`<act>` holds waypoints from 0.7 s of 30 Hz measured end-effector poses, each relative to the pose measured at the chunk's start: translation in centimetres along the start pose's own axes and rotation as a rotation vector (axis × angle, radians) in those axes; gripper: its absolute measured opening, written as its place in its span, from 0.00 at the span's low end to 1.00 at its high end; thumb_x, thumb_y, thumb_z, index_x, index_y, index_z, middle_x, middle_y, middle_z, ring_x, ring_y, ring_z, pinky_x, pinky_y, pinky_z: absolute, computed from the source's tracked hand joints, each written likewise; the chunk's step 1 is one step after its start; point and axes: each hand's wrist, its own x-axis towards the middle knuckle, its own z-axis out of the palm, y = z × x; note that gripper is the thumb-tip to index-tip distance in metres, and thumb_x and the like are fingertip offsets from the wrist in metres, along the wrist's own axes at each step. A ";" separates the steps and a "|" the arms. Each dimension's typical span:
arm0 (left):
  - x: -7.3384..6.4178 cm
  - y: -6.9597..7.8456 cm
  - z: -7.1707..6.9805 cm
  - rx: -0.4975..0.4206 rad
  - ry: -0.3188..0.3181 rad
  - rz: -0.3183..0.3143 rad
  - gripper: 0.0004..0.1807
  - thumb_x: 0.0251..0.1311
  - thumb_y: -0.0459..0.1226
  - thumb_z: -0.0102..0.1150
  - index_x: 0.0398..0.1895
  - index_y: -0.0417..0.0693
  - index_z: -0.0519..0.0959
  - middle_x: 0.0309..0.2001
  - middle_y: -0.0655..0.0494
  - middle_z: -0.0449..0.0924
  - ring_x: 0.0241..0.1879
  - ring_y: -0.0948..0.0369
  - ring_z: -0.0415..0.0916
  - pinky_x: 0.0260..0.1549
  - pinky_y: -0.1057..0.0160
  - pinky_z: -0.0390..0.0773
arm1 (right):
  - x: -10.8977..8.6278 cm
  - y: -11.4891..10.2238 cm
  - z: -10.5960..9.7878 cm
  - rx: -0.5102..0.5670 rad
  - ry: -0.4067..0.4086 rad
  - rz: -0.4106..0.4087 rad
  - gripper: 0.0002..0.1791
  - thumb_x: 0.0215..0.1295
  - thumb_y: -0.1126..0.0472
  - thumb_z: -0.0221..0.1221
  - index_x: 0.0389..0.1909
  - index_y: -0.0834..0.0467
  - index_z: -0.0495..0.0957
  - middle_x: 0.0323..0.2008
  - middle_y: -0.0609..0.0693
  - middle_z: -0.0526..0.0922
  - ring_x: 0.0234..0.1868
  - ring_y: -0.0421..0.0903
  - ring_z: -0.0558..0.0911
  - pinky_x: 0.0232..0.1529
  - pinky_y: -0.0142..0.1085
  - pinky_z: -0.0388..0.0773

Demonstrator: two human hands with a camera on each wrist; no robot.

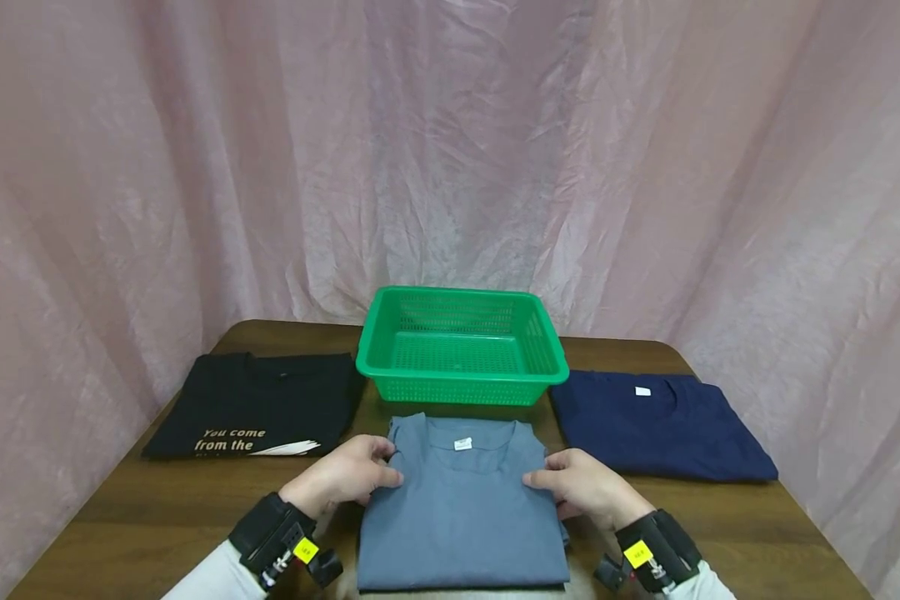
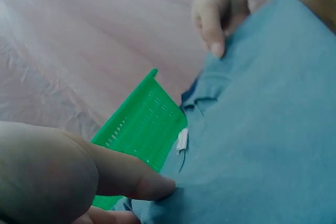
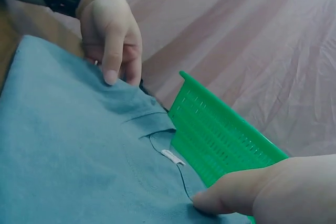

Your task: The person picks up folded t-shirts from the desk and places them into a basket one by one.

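A folded grey-blue shirt (image 1: 465, 517) with a white neck label lies at the front middle, its collar toward the back. At its left edge the left hand (image 1: 348, 473) pinches the cloth, thumb on top and fingers underneath. The right hand (image 1: 588, 487) grips the opposite edge the same way. Both wrist views show the thumbs pressing on the shirt (image 2: 262, 119) near the collar; the fingers below are partly hidden by the cloth.
Just behind the shirt stands a green plastic basket (image 1: 461, 377) with nothing in it. A folded black T-shirt (image 1: 270, 400) with printed lettering lies on the left, a folded navy shirt (image 1: 660, 429) on the right. All are on a brown wooden table (image 1: 150, 508), with pink curtains behind.
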 end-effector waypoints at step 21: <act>-0.2 -1.8 -0.6 -0.247 -0.075 0.006 0.34 0.75 0.28 0.58 0.79 0.24 0.61 0.64 0.33 0.82 0.46 0.52 0.89 0.40 0.48 0.91 | 0.2 1.8 -0.4 0.214 -0.105 -0.096 0.28 0.83 0.61 0.58 0.73 0.75 0.68 0.50 0.53 0.90 0.48 0.47 0.91 0.49 0.46 0.92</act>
